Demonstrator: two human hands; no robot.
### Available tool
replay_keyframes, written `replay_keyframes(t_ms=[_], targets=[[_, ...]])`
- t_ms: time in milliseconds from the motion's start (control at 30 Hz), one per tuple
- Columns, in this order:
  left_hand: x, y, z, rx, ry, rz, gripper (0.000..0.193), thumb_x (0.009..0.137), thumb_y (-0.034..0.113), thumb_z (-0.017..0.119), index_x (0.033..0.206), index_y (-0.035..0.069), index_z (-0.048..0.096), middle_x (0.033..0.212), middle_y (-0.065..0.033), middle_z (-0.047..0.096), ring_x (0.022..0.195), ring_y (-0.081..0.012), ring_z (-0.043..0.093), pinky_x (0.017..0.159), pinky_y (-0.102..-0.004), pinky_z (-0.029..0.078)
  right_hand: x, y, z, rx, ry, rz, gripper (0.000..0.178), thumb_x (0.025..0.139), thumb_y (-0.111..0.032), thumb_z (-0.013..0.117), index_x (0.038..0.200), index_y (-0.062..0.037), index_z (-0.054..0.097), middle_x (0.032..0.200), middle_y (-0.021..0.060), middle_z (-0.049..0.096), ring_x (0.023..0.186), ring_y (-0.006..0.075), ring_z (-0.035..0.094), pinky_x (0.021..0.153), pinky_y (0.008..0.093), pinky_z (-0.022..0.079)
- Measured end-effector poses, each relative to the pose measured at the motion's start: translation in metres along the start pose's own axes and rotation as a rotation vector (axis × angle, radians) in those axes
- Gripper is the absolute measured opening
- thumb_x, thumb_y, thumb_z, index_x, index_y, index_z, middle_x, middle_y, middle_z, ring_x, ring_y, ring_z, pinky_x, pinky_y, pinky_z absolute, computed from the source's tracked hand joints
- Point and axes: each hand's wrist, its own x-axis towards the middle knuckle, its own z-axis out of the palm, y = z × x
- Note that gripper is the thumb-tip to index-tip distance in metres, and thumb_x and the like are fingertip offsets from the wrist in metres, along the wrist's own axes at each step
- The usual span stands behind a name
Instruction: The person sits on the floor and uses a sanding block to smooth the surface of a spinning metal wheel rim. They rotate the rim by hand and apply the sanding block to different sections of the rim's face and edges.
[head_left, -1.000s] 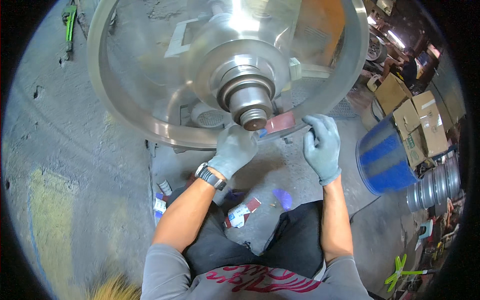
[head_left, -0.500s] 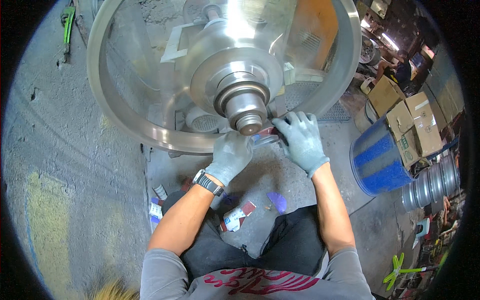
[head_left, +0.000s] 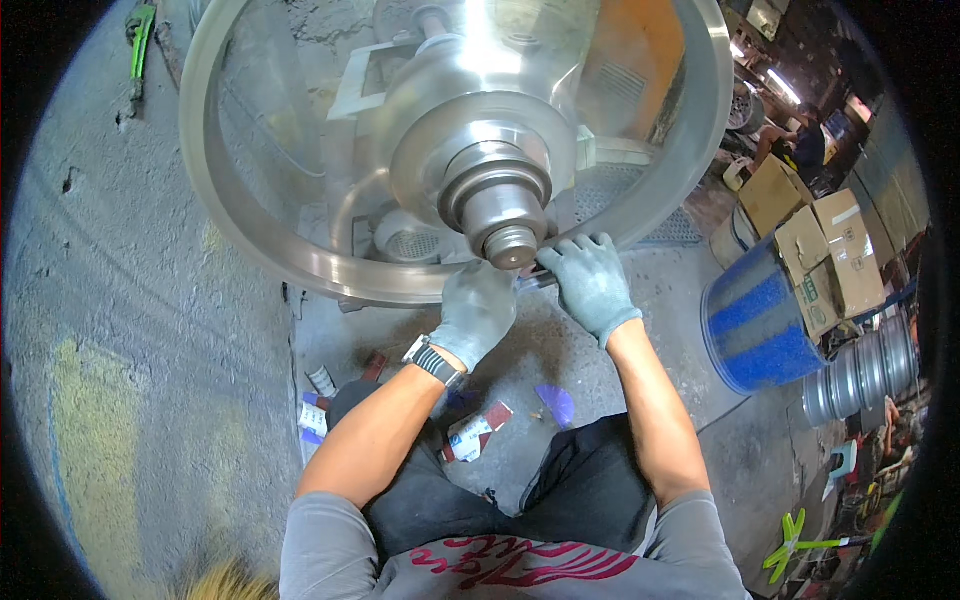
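Observation:
A large silver wheel rim [head_left: 318, 278] turns on a machine spindle in front of me, its spokes blurred by the motion. The stepped metal spindle end [head_left: 507, 222] sticks out toward me. Both hands wear grey-green gloves at the rim's near edge, just below the spindle. My left hand [head_left: 478, 310] is closed, fingers curled out of sight, at one end of a small reddish-brown strip of sandpaper [head_left: 533, 273]. At its other end, my right hand [head_left: 592, 287] pinches with the thumb, its other fingers lying forward against the rim. Most of the strip is hidden by the gloves.
Scraps of sandpaper [head_left: 478, 432] and a purple disc piece [head_left: 555, 405] lie on the floor between my legs. To the right stand a blue drum [head_left: 755, 330], cardboard boxes [head_left: 845, 245] and stacked silver rims [head_left: 862, 368]. Another person [head_left: 800, 145] sits at the far right.
Both hands have drawn closer together at the rim's near edge, the left shifting slightly right and the right slightly left. Less of the sandpaper shows between them. The rim keeps spinning.

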Motion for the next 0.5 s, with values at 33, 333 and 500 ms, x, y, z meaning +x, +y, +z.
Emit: replay_keyframes(t_ms=[33, 333, 500], targets=[[0.001, -0.001, 0.001, -0.005, -0.006, 0.005, 0.022, 0.098, 0.020, 0.065, 0.117, 0.013, 0.075, 0.092, -0.0133, 0.078, 0.084, -0.0340, 0.076, 0.075, -0.0492, 0.059, 0.000, 0.002, 0.000, 0.009, -0.020, 0.004, 0.021, 0.086, -0.010, 0.068, 0.105, -0.0144, 0.075, 0.097, 0.0083, 0.074, 0.098, 0.0288, 0.070, 0.090, 0.0453, 0.047], [0.008, -0.008, 0.015, -0.001, -0.167, -0.040, 0.036, 0.095, 0.012, 0.061, 0.127, 0.015, 0.078, 0.097, -0.0165, 0.077, 0.090, -0.0357, 0.075, 0.079, -0.0478, 0.060, 0.007, -0.009, -0.003, 0.020, -0.101, 0.078, 0.017, 0.088, -0.023, 0.068, 0.098, -0.0120, 0.075, 0.094, 0.0133, 0.074, 0.098, 0.0320, 0.070, 0.089, 0.0482, 0.046], [0.009, -0.007, 0.026, -0.126, 0.122, 0.104, 0.031, 0.092, 0.010, 0.061, 0.117, 0.009, 0.078, 0.102, -0.0187, 0.077, 0.095, -0.0368, 0.075, 0.081, -0.0477, 0.060, 0.008, -0.012, -0.003, -0.098, -0.040, 0.098, 0.017, 0.088, -0.021, 0.066, 0.096, -0.0119, 0.078, 0.098, 0.0099, 0.075, 0.103, 0.0290, 0.069, 0.090, 0.0479, 0.046]])
